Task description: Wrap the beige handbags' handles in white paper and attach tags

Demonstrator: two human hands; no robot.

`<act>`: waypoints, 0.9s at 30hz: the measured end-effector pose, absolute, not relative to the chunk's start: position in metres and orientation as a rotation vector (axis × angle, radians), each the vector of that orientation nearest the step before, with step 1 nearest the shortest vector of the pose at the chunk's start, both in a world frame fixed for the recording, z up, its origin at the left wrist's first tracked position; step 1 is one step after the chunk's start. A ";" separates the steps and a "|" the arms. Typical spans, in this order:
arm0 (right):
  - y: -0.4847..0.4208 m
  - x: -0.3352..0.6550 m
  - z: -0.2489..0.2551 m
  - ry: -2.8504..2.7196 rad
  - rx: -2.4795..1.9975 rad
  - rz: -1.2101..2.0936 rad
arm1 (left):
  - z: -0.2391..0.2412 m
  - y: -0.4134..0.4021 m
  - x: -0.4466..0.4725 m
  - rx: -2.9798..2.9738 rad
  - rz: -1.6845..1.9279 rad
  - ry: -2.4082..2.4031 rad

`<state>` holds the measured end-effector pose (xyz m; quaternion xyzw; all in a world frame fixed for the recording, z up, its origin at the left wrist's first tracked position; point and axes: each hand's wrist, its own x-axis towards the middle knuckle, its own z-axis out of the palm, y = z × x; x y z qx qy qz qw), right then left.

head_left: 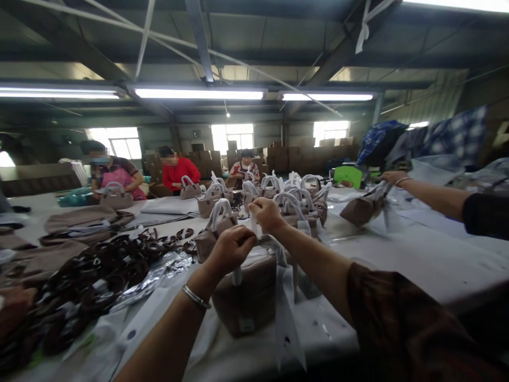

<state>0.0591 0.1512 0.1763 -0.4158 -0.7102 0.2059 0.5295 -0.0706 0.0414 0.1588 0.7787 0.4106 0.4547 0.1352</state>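
Observation:
A taupe handbag (pixel 244 302) stands on the white table right in front of me, a small pale label low on its front. My left hand (pixel 233 249), a silver bangle on its wrist, is closed at the bag's handle, which is wrapped in white. Just above and beyond it, my right hand (pixel 265 215) pinches a white wrapping strip (pixel 253 227) that runs down toward the handle. Long translucent white strips (pixel 288 318) hang from the bag's right side. My fingers hide part of the handle.
Several wrapped-handle handbags (pixel 296 207) crowd the table beyond. Dark brown straps (pixel 119 270) are heaped at left beside crinkled clear plastic (pixel 167 270). From the right, another person's hand (pixel 393 178) holds a handbag (pixel 360 208). Co-workers (pixel 185 172) work across the table.

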 end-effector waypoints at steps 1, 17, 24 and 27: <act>0.150 0.063 0.175 -1.690 -0.958 0.570 | 0.158 0.040 -0.073 2.223 1.282 1.175; -0.008 0.195 -0.033 -1.481 -1.131 0.778 | 0.069 0.063 -0.116 2.280 0.891 1.645; -0.001 0.233 -0.085 -1.800 -1.102 0.591 | 0.102 0.078 -0.115 2.381 0.990 1.813; 0.021 0.237 -0.104 -1.915 -1.125 0.560 | 0.151 0.100 -0.102 2.421 1.046 1.971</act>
